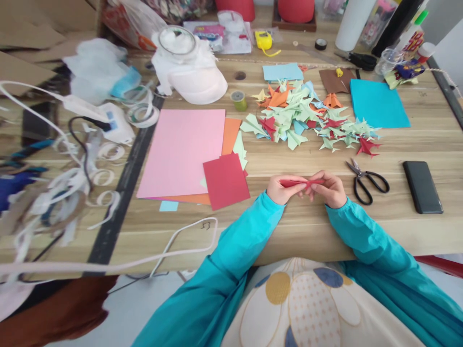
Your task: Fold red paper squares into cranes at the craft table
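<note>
The left hand [283, 192] and the right hand [332, 190] both grip a narrow piece of folded red paper [297, 183], one hand toward each end, with thumbs and fingers pressed on it. The paper is over the near part of the wooden table [307, 231], in front of the person's body. Just beside the right hand lie black-handled scissors [362, 174], blades apart, and farther right a dark phone [422, 187]. Near the left hand, a red sheet [224, 182] overlaps a large pink sheet [184, 149], with an orange sheet [231, 135] showing beneath the pink one. Beyond the hands spreads a pile of folded paper shapes [298, 113], mostly pale green, some red, orange and blue. A bright blue sheet [379, 103] lies to its right, and a yellow tape measure [264, 40] sits farther back
</note>
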{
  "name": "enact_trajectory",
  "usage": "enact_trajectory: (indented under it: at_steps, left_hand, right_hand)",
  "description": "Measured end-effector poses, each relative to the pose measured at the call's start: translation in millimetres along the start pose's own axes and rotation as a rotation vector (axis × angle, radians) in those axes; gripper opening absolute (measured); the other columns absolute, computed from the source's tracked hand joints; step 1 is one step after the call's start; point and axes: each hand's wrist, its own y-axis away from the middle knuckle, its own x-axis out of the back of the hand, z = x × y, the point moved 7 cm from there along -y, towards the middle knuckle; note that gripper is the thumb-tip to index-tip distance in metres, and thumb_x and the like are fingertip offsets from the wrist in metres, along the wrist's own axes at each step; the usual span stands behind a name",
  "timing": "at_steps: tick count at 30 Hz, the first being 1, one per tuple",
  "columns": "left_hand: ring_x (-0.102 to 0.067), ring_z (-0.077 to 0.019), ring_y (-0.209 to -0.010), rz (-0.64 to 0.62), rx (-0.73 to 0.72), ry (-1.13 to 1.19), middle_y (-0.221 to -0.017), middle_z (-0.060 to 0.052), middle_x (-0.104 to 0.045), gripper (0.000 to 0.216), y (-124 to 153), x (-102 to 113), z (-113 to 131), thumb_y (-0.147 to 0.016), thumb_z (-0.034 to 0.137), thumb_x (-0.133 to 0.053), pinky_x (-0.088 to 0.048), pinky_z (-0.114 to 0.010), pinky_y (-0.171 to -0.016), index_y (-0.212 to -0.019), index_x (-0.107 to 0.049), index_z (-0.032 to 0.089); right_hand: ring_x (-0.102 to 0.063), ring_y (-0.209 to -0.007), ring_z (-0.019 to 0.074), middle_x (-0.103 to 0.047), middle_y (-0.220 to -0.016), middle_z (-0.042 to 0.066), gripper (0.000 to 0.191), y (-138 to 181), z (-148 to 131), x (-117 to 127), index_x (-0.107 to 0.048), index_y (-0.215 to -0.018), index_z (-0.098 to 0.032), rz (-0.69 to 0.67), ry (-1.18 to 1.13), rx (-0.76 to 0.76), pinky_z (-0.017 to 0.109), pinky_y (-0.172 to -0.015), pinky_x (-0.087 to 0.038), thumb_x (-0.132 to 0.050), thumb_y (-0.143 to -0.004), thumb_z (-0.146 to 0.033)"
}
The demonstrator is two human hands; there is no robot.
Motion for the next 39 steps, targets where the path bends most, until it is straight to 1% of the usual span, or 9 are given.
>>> enact_trajectory:
  at_steps: [3,9,15,20,26,30,34,39]
  left_hand:
    - [-0.056,-0.0104,-0.043,-0.001,0.005,0.017,-0.06,-0.004,-0.067,0.023,0.3,0.0,-1.2,-0.058,0.031,-0.075,-0.052,-0.024,-0.044,-0.072,-0.071,0.013]
    - [-0.055,-0.0105,-0.04,0.01,-0.009,0.045,-0.055,-0.002,-0.064,0.021,-0.3,1.4,1.9,-0.056,0.03,-0.077,-0.052,-0.025,-0.04,-0.067,-0.071,0.013]
    - [-0.055,-0.0112,-0.039,0.011,0.014,0.056,-0.052,-0.001,-0.062,0.023,-0.7,2.8,2.7,-0.054,0.031,-0.077,-0.052,-0.027,-0.039,-0.065,-0.07,0.013]
    - [-0.056,-0.0117,-0.039,0.014,0.022,0.049,-0.053,-0.001,-0.063,0.025,-1.7,4.1,-1.5,-0.053,0.033,-0.078,-0.053,-0.028,-0.041,-0.065,-0.07,0.013]
    - [-0.055,-0.0115,-0.039,0.033,0.036,0.03,-0.053,-0.002,-0.063,0.03,-2.8,6.1,-6.7,-0.051,0.037,-0.078,-0.053,-0.028,-0.041,-0.065,-0.07,0.012]
    - [-0.055,-0.0116,-0.039,0.042,0.023,0.043,-0.055,-0.003,-0.064,0.028,-2.8,7.6,-4.6,-0.052,0.035,-0.078,-0.053,-0.029,-0.04,-0.065,-0.07,0.012]
    - [-0.055,-0.0115,-0.039,0.035,0.002,0.061,-0.059,-0.003,-0.065,0.025,-2.5,7.4,0.2,-0.053,0.032,-0.078,-0.053,-0.029,-0.039,-0.065,-0.069,0.012]
    - [-0.056,-0.0113,-0.04,0.02,0.013,0.057,-0.058,-0.002,-0.064,0.023,-1.6,5.4,2.2,-0.054,0.031,-0.078,-0.053,-0.027,-0.039,-0.065,-0.07,0.013]
  right_hand:
    - [-0.06,-0.046,0.0139,-0.068,-0.063,0.002,0.012,0.2,-0.3,-0.2,-0.058,-0.081,-0.015,0.0,-0.036,0.001,0.026,-0.042,-0.049,-0.064,-0.074,-0.023]
    - [-0.062,-0.05,0.0157,-0.07,-0.068,0.005,0.012,1.1,1.6,0.0,-0.058,-0.082,-0.014,-0.01,-0.037,-0.039,0.029,-0.046,-0.051,-0.062,-0.075,-0.023]
    - [-0.063,-0.055,0.0177,-0.07,-0.072,0.006,0.018,2.1,2.3,-1.3,-0.058,-0.088,-0.014,-0.045,-0.032,-0.067,0.033,-0.05,-0.052,-0.058,-0.078,-0.029]
    - [-0.064,-0.057,0.0191,-0.07,-0.073,0.007,0.019,2.7,1.6,-1.7,-0.058,-0.089,-0.014,-0.043,-0.035,-0.068,0.034,-0.052,-0.052,-0.055,-0.079,-0.03]
    - [-0.064,-0.057,0.0199,-0.069,-0.073,0.009,0.02,3.5,-2.1,-1.6,-0.06,-0.09,-0.011,-0.043,-0.064,-0.028,0.035,-0.052,-0.051,-0.048,-0.081,-0.024]
    - [-0.064,-0.056,0.0198,-0.07,-0.072,0.009,0.022,2.9,-1.4,1.2,-0.059,-0.09,-0.012,-0.022,-0.046,-0.046,0.036,-0.052,-0.051,-0.049,-0.079,-0.029]
    - [-0.063,-0.056,0.019,-0.07,-0.072,0.007,0.024,1.9,0.2,2.8,-0.057,-0.092,-0.015,-0.023,-0.027,-0.045,0.034,-0.052,-0.05,-0.055,-0.075,-0.031]
    - [-0.063,-0.055,0.0178,-0.069,-0.07,0.006,0.022,2.1,2.3,0.3,-0.059,-0.091,-0.014,-0.033,-0.003,-0.071,0.033,-0.052,-0.049,-0.054,-0.078,-0.032]
